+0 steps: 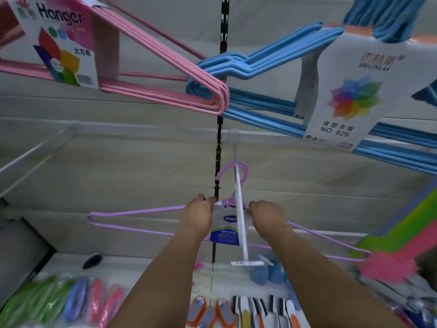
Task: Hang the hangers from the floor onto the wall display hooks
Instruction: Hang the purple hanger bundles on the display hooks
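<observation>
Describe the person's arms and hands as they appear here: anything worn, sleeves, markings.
Both forearms are bare up to the frame's bottom edge, with no sleeves in view. The left hand and right hand wear no gloves; no watch, bracelet or ring shows. No markings are visible.

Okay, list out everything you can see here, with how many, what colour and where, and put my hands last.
purple hangers: one bundle, lilac, centre, hook looped over the peg
display peg: one, white, centre, jutting from the wall
pink hangers: one labelled bundle, pink, upper left
blue hangers: one labelled bundle, blue, upper right
slotted strip: one, black, vertical on the wall
brushes: several, mixed colours, bottom shelf
packaged items: several, green, blue, pink, bottom left
left hand: grips the purple hangers' neck
right hand: grips the same neck
</observation>
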Available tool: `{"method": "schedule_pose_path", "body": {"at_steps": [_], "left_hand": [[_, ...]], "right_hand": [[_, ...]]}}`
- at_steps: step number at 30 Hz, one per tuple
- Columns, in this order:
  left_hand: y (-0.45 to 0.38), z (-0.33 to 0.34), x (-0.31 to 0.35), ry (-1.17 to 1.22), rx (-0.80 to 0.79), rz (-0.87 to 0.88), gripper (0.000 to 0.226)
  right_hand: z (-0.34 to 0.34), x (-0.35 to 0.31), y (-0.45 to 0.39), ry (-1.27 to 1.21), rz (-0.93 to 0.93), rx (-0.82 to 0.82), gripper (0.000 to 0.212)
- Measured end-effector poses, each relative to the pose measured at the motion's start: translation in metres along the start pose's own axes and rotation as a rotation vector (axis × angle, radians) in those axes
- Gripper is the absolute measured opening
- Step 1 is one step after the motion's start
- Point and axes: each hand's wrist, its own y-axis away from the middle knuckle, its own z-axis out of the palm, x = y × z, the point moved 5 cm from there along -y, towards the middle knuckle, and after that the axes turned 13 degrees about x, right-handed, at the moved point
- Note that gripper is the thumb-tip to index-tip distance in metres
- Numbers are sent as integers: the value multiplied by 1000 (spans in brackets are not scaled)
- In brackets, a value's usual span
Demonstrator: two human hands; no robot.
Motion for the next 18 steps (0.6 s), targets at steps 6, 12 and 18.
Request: {"method": "schedule_pose_path", "body": {"at_steps": [6, 12, 18], "left_hand": [[-27, 9, -7, -47, 44, -33, 41], [-47, 15, -9, -76, 56, -42, 45], [-40, 23, -6, 17, 125, 4, 46]], "right_hand": [[11, 0, -26, -45, 25, 55, 36], [12, 2, -48, -113, 85, 34, 34], [17, 5, -52, -152, 131, 34, 33]]}}
